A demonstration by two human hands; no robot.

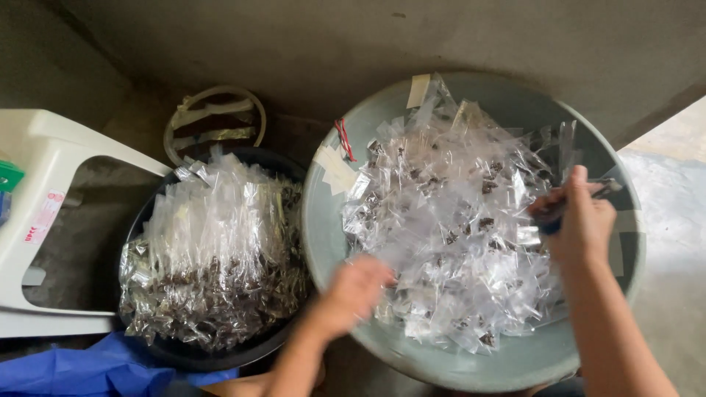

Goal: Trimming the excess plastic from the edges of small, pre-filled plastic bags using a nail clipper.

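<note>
Over the wide grey-green basin [327,242] of small clear plastic sachets [456,220], left hand [357,290] blurred, grip cannot tell; right hand [581,220] clenched on a dark tool [551,213]. Advise lifting one sachet singly.

Two basins [323,242] [143,220], countless clear packets [456,220]

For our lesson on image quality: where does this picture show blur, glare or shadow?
Head view: left hand smeared by motion blur over the grey basin; right hand slightly soft, gripping a dark tool; glare glints on the clear bags; black tub and upper wall lie in dim shadow.
</note>
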